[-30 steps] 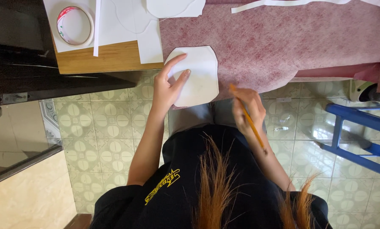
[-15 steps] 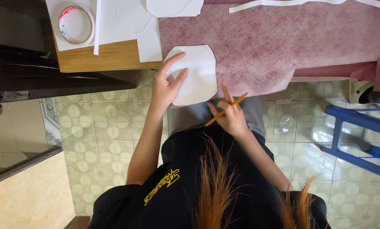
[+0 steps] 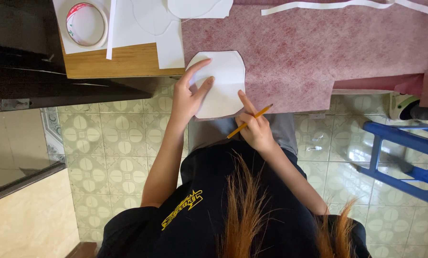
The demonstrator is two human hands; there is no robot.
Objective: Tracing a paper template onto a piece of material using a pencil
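Pencil (image 3: 248,122) in right hand (image 3: 254,129), at template (image 3: 221,83) edge.

Pink fabric (image 3: 319,52) cut off at top, right edges; white template's (image 3: 223,81) left part hidden under left hand (image 3: 187,98).

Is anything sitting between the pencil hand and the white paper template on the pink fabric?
Nothing visible. The right hand with the pencil already touches the white paper template, which the left hand presses down.

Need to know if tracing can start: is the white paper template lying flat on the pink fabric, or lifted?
Flat. The white paper template lies spread on the pink fabric, pressed by the left hand; no lifted edge shows.
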